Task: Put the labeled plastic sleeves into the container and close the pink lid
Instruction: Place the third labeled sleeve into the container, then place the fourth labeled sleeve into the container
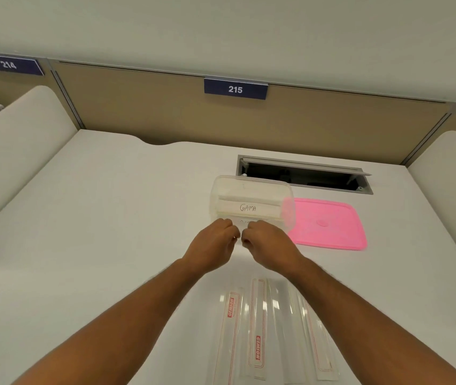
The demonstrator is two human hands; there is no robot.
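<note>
A clear plastic container stands open on the white desk. A sleeve labeled "GAMA" lies inside it. My left hand and my right hand are side by side at the container's near rim, both pinching a small labeled sleeve whose label is mostly hidden by the fingers. The pink lid lies flat on the desk just right of the container. Several clear sleeves with red print lie on the desk near me, between my forearms.
An open cable slot is cut into the white desk behind the container. A beige partition with the number plate 215 closes the back. Rounded white side dividers stand left and right.
</note>
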